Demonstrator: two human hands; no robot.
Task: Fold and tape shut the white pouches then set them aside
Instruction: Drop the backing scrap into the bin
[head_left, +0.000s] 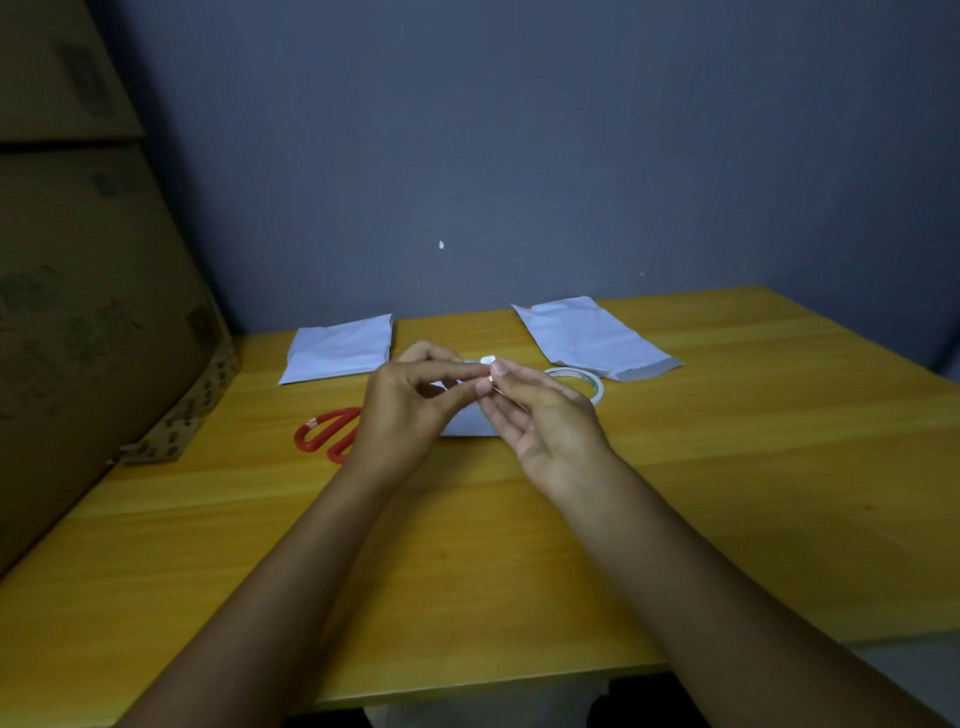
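Pinching one small tape piece (487, 360) between left hand (410, 400) and right hand (540, 415), above one of three pouches (470, 423); others at 10 (340, 347) and 2 o'clock (592, 335), one tape roll (576, 383), one scissors (330, 434), open table (753, 493) nearer.

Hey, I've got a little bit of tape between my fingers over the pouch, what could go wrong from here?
1. The small piece of clear tape, pinched between the left hand and right hand, could curl and stick to itself or your fingers.
2. The white pouch under the hands lies loose, so its fold may spring open before taping.
3. The red-handled scissors sit beside your left wrist; a careless sweep could snag them.
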